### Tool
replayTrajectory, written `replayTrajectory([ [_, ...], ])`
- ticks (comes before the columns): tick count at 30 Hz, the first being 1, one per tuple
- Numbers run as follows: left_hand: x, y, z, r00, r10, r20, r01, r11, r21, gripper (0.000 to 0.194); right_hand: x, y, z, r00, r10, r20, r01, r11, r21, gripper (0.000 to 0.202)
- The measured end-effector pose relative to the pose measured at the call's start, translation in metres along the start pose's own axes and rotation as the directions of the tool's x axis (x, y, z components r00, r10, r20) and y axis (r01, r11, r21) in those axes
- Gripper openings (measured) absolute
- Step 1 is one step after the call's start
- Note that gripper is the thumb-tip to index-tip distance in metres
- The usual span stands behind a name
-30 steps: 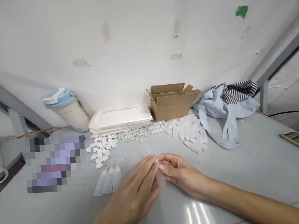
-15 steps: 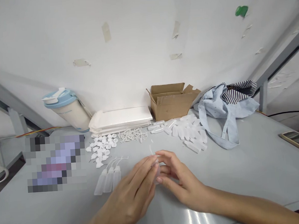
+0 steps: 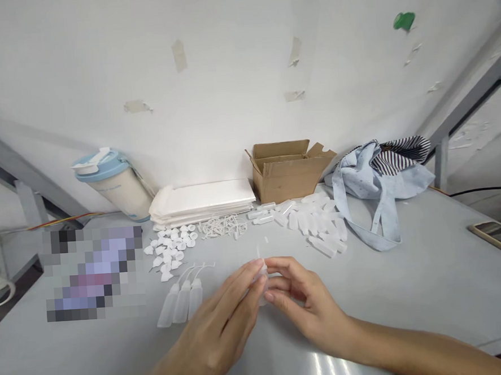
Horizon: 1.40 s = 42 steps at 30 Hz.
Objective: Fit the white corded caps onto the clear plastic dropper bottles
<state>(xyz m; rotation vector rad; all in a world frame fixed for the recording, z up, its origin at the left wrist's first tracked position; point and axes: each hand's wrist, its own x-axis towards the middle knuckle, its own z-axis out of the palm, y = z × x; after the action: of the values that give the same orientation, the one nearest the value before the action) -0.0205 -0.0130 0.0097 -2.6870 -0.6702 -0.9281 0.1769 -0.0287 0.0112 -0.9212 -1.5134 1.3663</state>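
Between my two hands is a small translucent squeeze bottle (image 3: 263, 301), upright or nearly so, with a thin pale strip sticking up from its top. My left hand (image 3: 222, 319) has its fingers closed around the bottle's upper part and hides much of it. From the other side, my right hand (image 3: 306, 300) pinches the bottle with curled fingers and thumb. Left of my hands lie three similar bottles (image 3: 181, 303) with white tops and thin bent strips. Farther back are a heap of white nozzle caps (image 3: 169, 249), thin white strips (image 3: 223, 227) and loose translucent bottles (image 3: 312, 220).
Along the wall stand a blue-lidded tumbler (image 3: 117, 187), a stack of white padded envelopes (image 3: 204, 197), an open cardboard box (image 3: 290, 179) and a light blue cloth bag (image 3: 361, 186). A phone (image 3: 500, 239) rests at the right edge. A blurred-out purple item (image 3: 98, 276) lies left.
Both hands stay around the bottle. My right hand has shifted slightly right and down, and the strip on top leans differently, with its tip a little farther right.
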Motion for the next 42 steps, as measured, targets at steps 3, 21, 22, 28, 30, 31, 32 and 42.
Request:
replayTrajectory([
  [3, -0.002, -0.001, 0.0, 1.0, 0.007, 0.008, -0.007, 1.0, -0.024, 0.047, 0.0, -0.001, -0.001, 1.0, 0.018, -0.007, -0.018, 1.0, -0.004, 0.027],
  [21, 0.006, 0.003, -0.003, 0.992, -0.128, -0.011, 0.125, 0.979, -0.162, 0.04, 0.003, -0.006, -0.001, 0.994, 0.068, 0.088, -0.084, 0.976, 0.203, 0.028],
  [22, 0.008, 0.003, -0.003, 0.99, -0.141, -0.03, 0.134, 0.975, -0.179, 0.037, 0.004, -0.007, -0.001, 0.992, 0.073, 0.106, -0.095, 0.969, 0.228, 0.028],
  [28, 0.008, 0.003, 0.001, 0.988, -0.157, 0.001, 0.154, 0.966, -0.207, 0.04, 0.006, -0.01, -0.003, 0.977, 0.098, 0.191, -0.152, 0.944, 0.293, 0.03],
  [30, 0.006, 0.001, 0.002, 0.983, -0.183, 0.032, 0.185, 0.956, -0.228, 0.045, 0.007, -0.008, -0.003, 0.971, 0.108, 0.215, -0.166, 0.947, 0.275, 0.031],
  [31, 0.005, 0.0, 0.001, 0.976, -0.21, 0.067, 0.22, 0.945, -0.244, 0.046, 0.007, -0.007, -0.004, 0.968, 0.12, 0.222, -0.177, 0.95, 0.257, 0.032],
  [32, 0.004, -0.003, -0.001, 0.964, -0.241, 0.114, 0.263, 0.93, -0.256, 0.046, 0.008, -0.005, -0.005, 0.966, 0.138, 0.22, -0.189, 0.954, 0.234, 0.033],
  [42, -0.023, -0.057, -0.029, 0.89, -0.308, 0.337, 0.375, 0.914, -0.153, 0.037, 0.016, 0.009, -0.015, 0.973, 0.21, 0.099, -0.223, 0.964, 0.148, 0.04],
])
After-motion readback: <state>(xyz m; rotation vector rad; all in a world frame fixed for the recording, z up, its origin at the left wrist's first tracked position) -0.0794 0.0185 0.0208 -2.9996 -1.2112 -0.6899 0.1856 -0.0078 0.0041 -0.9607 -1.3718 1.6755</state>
